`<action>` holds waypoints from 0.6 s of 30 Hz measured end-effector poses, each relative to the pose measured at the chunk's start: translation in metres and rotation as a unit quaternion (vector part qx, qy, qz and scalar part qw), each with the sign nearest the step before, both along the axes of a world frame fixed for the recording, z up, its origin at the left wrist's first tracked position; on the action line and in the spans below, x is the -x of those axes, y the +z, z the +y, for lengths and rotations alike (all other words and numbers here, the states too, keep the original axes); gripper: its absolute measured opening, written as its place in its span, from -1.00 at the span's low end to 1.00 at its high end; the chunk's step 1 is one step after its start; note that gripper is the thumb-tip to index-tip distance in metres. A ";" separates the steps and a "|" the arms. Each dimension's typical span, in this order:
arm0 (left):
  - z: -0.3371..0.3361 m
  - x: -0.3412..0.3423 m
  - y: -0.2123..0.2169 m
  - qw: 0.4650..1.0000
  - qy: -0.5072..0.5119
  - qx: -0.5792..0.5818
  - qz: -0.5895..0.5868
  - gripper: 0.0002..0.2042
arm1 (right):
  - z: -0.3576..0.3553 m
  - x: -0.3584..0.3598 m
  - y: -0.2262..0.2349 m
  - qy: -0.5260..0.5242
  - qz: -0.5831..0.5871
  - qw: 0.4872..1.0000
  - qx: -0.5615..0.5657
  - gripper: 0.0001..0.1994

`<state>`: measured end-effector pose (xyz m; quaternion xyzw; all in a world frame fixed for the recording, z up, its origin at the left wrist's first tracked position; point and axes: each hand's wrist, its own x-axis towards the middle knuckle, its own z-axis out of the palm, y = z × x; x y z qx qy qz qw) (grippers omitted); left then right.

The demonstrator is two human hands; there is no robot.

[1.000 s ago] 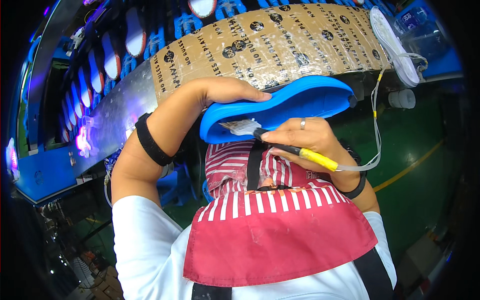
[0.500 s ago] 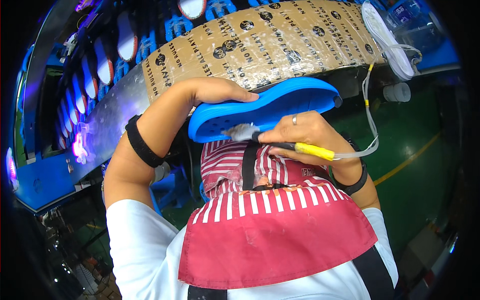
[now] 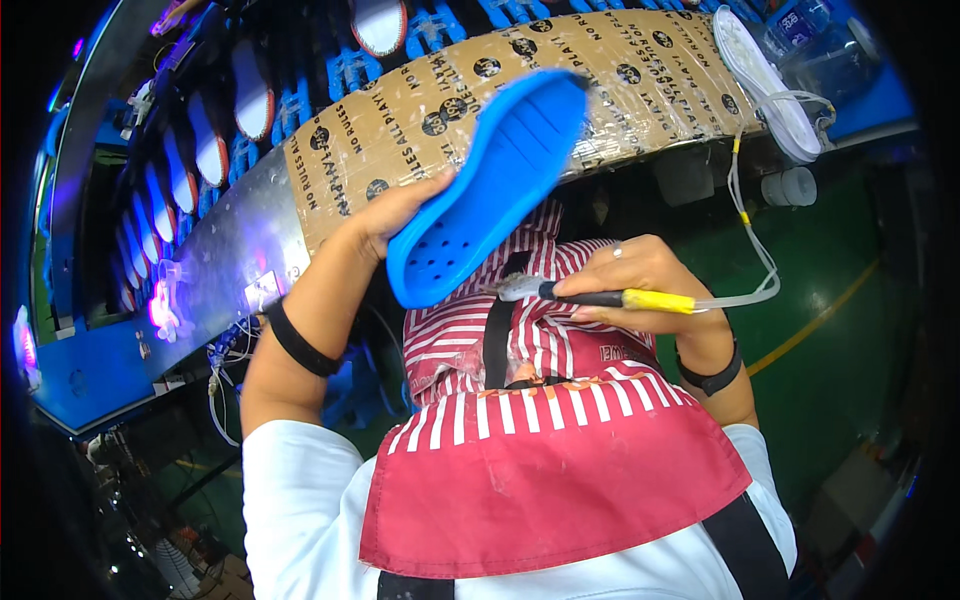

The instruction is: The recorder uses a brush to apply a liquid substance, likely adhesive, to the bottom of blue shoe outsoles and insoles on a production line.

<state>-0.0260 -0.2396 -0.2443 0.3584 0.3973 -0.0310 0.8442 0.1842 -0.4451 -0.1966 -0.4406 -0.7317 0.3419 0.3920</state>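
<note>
My left hand [image 3: 405, 208] grips a blue shoe sole [image 3: 490, 185] by its left edge. The sole is tilted, its far end up over the cardboard and its holed end near my apron. Its hollow inside faces me. In my right hand [image 3: 635, 278] is a brush [image 3: 600, 298] with a black and yellow handle, a pale head and a tube running from its back end. The brush head lies just right of the sole's lower end, apart from it, above my striped red apron [image 3: 550, 480].
Brown printed cardboard [image 3: 400, 125] covers the bench edge before me. Beyond it stand rows of blue and white shoe parts [image 3: 252, 90]. A white sole [image 3: 765, 85] lies at the far right, beside a clear plastic bottle [image 3: 815, 45]. The brush's tube [image 3: 765, 270] loops up toward that white sole.
My left hand has turned the blue sole from nearly level to steeply slanted, its far end raised. The brush has come out of the sole, moving slightly right and down.
</note>
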 end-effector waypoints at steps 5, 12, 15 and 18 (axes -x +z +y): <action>-0.019 -0.008 -0.002 0.947 0.239 -0.117 -0.180 -0.41 | 0.005 -0.007 0.005 -0.155 0.084 0.983 -0.050 -0.75; -0.038 0.007 0.020 0.873 0.323 -0.014 -0.365 -0.23 | 0.000 -0.008 0.001 -0.219 0.165 0.961 0.024 -0.74; -0.051 0.021 -0.013 0.875 0.332 0.094 -0.339 -0.13 | -0.003 -0.005 -0.006 -0.224 0.218 0.949 0.050 -0.73; -0.085 0.016 -0.011 0.870 0.331 0.150 -0.334 -0.09 | -0.005 -0.006 -0.004 -0.218 0.254 0.939 0.074 -0.73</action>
